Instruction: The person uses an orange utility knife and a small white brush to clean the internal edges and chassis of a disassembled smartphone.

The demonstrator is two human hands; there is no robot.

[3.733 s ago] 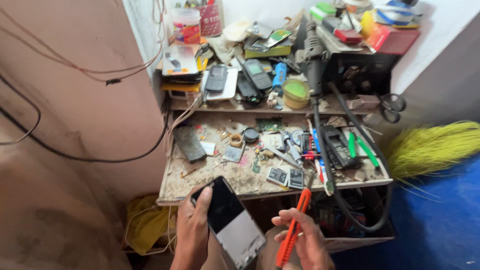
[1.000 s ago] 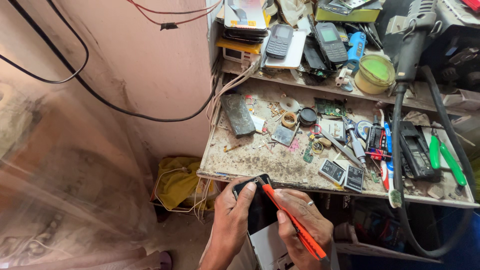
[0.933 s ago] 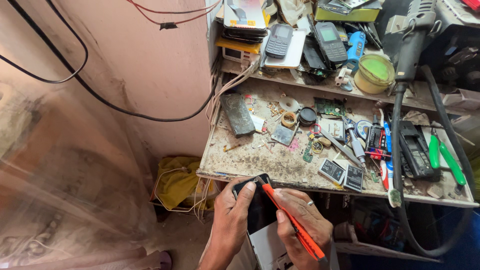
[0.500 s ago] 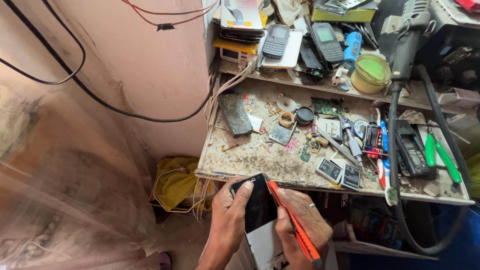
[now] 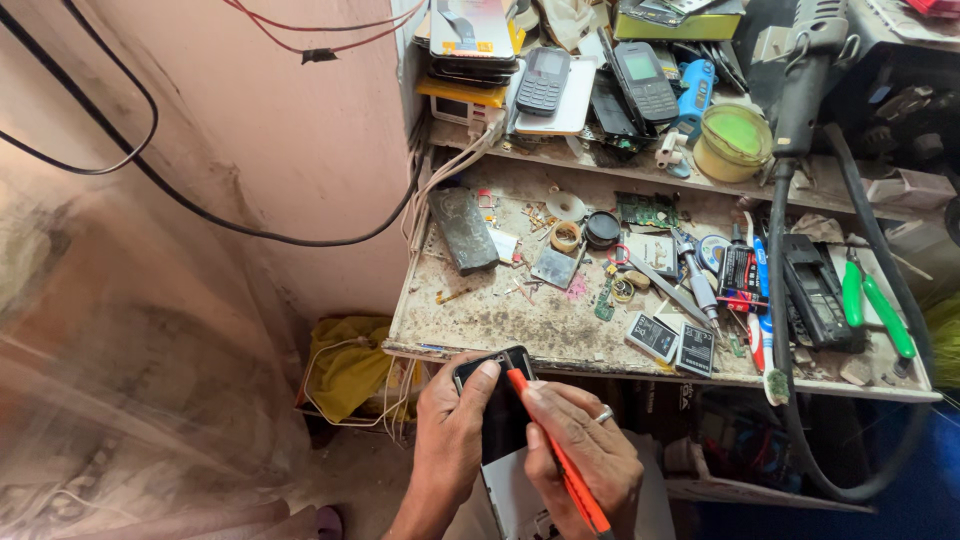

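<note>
My left hand [image 5: 450, 440] is wrapped around a black smartphone [image 5: 497, 400], held just below the front edge of the cluttered workbench [image 5: 520, 320]. My right hand [image 5: 585, 455] grips an orange prying tool [image 5: 560, 460], its tip touching the phone's upper edge.

Head view: we hold a dark smartphone below a cluttered repair bench.

Our left hand [image 5: 455, 440] grips the smartphone [image 5: 497, 410] along its left edge, thumb near the top corner. Our right hand [image 5: 585, 460], ring on one finger, holds an orange tool [image 5: 555, 450] with its tip against the phone's upper edge. Just above lies the workbench [image 5: 500, 315], strewn with small parts, two flat batteries [image 5: 675, 343] and green-handled pliers [image 5: 875, 305]. Keypad phones [image 5: 590, 80] crowd the shelf behind. A yellow cloth [image 5: 350, 365] sits under the bench, left.
</note>
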